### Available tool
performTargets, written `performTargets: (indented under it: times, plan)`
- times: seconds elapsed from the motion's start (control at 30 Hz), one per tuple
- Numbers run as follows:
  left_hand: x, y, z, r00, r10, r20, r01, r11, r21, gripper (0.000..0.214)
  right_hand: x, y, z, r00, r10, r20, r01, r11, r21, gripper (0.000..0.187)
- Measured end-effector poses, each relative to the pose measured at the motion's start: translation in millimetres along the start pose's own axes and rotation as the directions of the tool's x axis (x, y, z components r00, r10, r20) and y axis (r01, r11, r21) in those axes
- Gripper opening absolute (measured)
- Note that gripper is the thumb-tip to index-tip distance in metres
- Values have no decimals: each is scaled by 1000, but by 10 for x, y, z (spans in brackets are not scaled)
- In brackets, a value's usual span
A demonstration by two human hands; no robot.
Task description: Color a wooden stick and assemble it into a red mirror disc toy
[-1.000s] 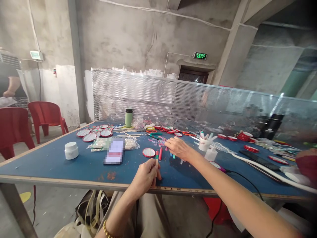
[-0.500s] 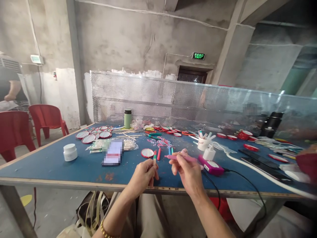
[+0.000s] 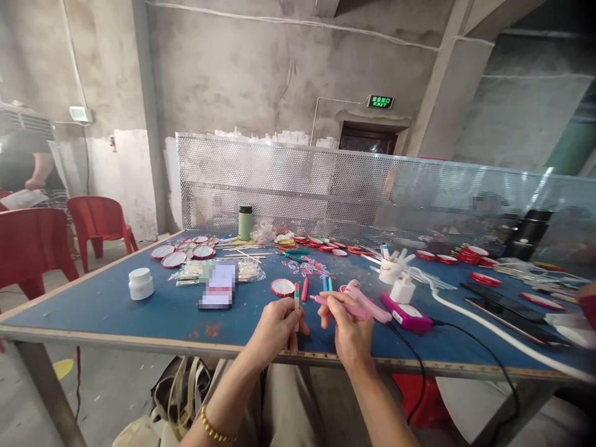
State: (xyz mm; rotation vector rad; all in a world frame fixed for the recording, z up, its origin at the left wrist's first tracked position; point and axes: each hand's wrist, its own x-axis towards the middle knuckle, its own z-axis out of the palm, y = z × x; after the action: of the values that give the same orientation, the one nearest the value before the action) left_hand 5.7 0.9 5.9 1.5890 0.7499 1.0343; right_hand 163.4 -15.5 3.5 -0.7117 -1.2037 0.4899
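Note:
My left hand [image 3: 277, 326], at the table's front edge, pinches a thin stick [image 3: 297, 297] with green, red and white bands that stands upright. In my right hand [image 3: 351, 332] is a pink pen [image 3: 342, 304], held in a writing grip with its tip pointing left, a small gap from the stick. Just beyond my hands lie a round red-rimmed piece [image 3: 282, 287], a red pen [image 3: 305, 289] and blue and teal pens [image 3: 328, 284]. A pink hand-held tool [image 3: 370, 301] with a cord rests by my right hand, partly covered.
A phone [image 3: 218, 284] and a white jar [image 3: 140, 284] are on the left. To the right stand a cup of sticks [image 3: 390, 270], a white plug adapter [image 3: 403, 290] and a magenta box [image 3: 406, 312] with cables. A perforated metal screen [image 3: 279, 180] lines the back.
The view has shifted slightly. My right hand has moved a little left, bringing the pen tip nearer the stick and uncovering more of the pink tool.

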Motion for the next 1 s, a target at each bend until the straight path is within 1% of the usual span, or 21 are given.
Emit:
performTargets:
  times: [0.13, 0.27, 0.37, 0.43, 0.57, 0.7, 0.77, 0.87, 1.0]
  plan:
    - [21, 32, 19, 1000, -25, 1, 25, 1000, 6, 18, 12, -21, 20, 999, -38, -27, 38, 999, -18, 16]
    - [8, 7, 15, 1000, 12, -17, -12, 1000, 8, 15, 26, -28, 35, 995, -78, -67, 76, 997, -31, 15]
    - [8, -25, 15, 999, 20, -26, -20, 1000, -4, 12, 18, -50, 41, 990, -116, -80, 110, 991, -79, 15]
    - [18, -24, 19, 1000, 8, -28, -9, 1000, -17, 11, 6, -75, 46, 989, -121, -84, 110, 986, -124, 14]
    - [70, 56, 39, 1000, -4, -4, 4, 997, -75, 12, -13, -112, 62, 986, -120, -112, 98, 977, -189, 15]
    - [167, 129, 75, 1000, 16, 21, -14, 996, -85, 11, -6, -99, 72, 977, -154, -145, 127, 976, -178, 15]
    - [208, 112, 96, 1000, 11, 14, -10, 998, -70, 13, 5, -83, 68, 971, -176, -160, 147, 972, -182, 14]
    - [219, 37, 111, 1000, -2, -29, 1, 998, -57, 17, 19, -70, 57, 963, -206, -175, 174, 967, -184, 15]
    - [155, -25, 90, 999, 12, -32, -14, 998, -66, 20, 13, -77, 57, 973, -178, -150, 157, 977, -142, 16]
